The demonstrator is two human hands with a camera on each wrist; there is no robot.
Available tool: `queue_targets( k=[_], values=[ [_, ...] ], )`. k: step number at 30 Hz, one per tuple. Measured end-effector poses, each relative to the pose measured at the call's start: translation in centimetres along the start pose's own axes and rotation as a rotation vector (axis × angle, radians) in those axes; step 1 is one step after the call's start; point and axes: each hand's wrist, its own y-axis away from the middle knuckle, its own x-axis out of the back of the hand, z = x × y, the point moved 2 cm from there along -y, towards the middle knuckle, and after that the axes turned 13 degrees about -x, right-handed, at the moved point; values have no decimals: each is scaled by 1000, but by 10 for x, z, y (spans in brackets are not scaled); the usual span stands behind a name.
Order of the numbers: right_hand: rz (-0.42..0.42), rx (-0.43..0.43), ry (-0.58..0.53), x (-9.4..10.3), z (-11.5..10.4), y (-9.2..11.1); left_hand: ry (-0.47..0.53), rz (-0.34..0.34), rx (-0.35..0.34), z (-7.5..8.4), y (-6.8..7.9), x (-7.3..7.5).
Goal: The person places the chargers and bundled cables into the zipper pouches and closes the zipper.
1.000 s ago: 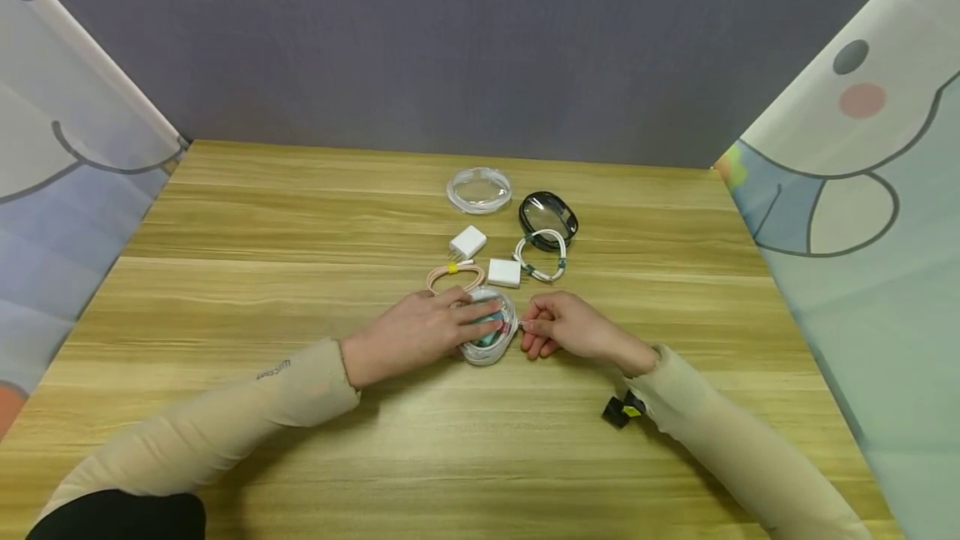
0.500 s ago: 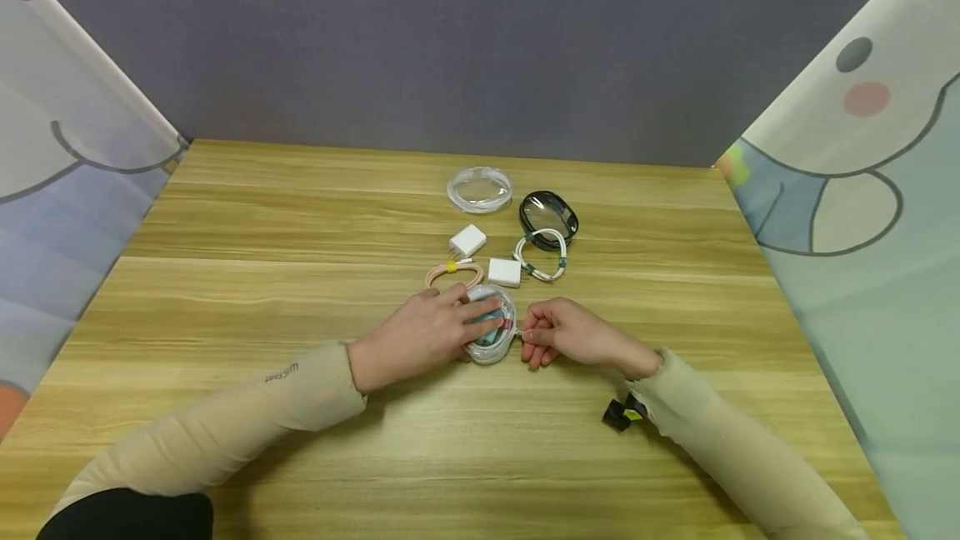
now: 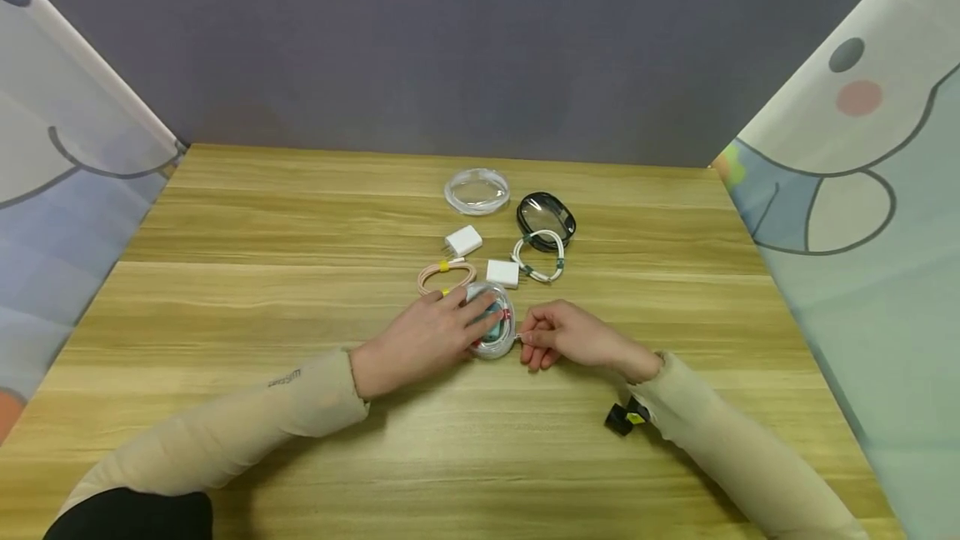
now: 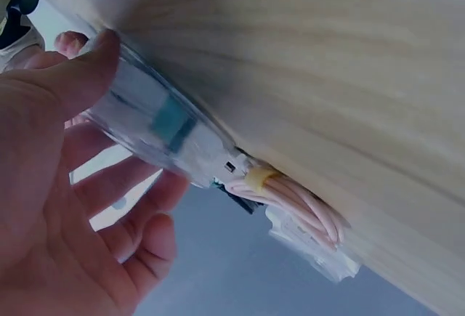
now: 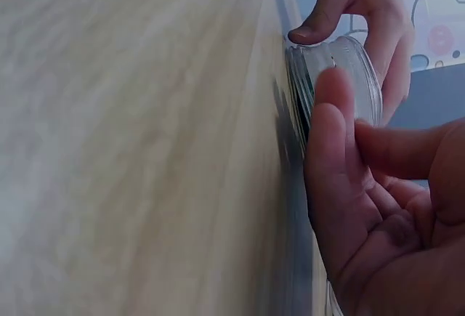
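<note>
Thumb and fingers of my left hand (image 3: 431, 338) grip a clear round case (image 3: 497, 348) with a white cable coiled inside it. A teal patch and red bits show through its top. In the left wrist view the thumb lies along one side of the case (image 4: 134, 102) and the fingers along the other. My right hand (image 3: 573, 333) pinches a small pale end at the case's right edge. The right wrist view has those fingertips in front of the case (image 5: 356, 65), so they mostly hide what they pinch.
Just beyond the case lie a pink coiled cable (image 3: 425, 280) with a yellow tie and two white chargers (image 3: 463, 241), (image 3: 502, 273). Farther back are a white coiled cable (image 3: 560, 261), a black cable coil (image 3: 572, 227) and another clear-and-white coil (image 3: 453, 198). A small black object (image 3: 618, 420) is by the right sleeve.
The case has turned a little under my left hand, and its red bits show more. My right hand has slid slightly nearer to me. The pink cable has shifted slightly left.
</note>
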Motion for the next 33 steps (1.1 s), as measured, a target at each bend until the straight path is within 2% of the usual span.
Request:
queue_targets(
  k=[7, 11, 14, 23, 33],
  values=[
    [126, -24, -39, 10, -1, -3, -16, 24, -93, -2, 5, 5],
    [201, -4, 19, 16, -2, -8, -11, 29, -145, -4, 6, 7],
    [222, 21, 63, 17, -4, -11, 5, 19, -178, -5, 6, 7],
    [197, 4, 82, 18, -6, -15, 105, -21, -177, -10, 9, 2],
    [147, -27, 32, 19, -5, -11, 120, 22, -135, -8, 11, 1]
  ],
)
